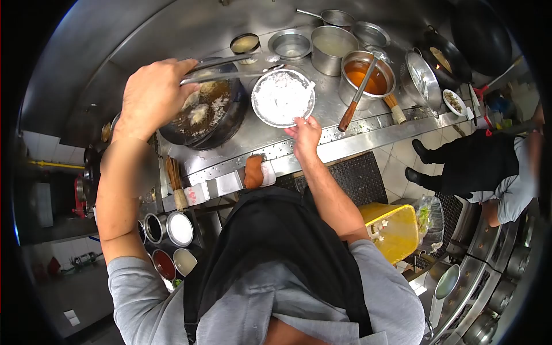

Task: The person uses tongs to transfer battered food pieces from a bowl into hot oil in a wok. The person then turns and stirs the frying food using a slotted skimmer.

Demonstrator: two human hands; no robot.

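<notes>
My left hand (155, 92) is closed round long metal tongs (230, 75), held above a dark wok (213, 138) of bubbling oil with pale pieces of food (199, 114) in it. The tongs reach rightward, their far ends near the top rim of a round bowl. This bowl (253, 103) holds white powder, and a small pale smear sits on its right rim. My right hand (306, 135) grips the bowl's lower edge with thumb and fingers. Whether anything is between the tongs' ends is hard to make out.
Behind and right stand metal pots, one with orange liquid (368, 76) and a wooden-handled tool (357, 95). A brush (395, 109) lies beside it. Near my waist are an orange-brown cloth (253, 171) and, lower right, a yellow bin (397, 233). Another person (489, 164) stands at far right.
</notes>
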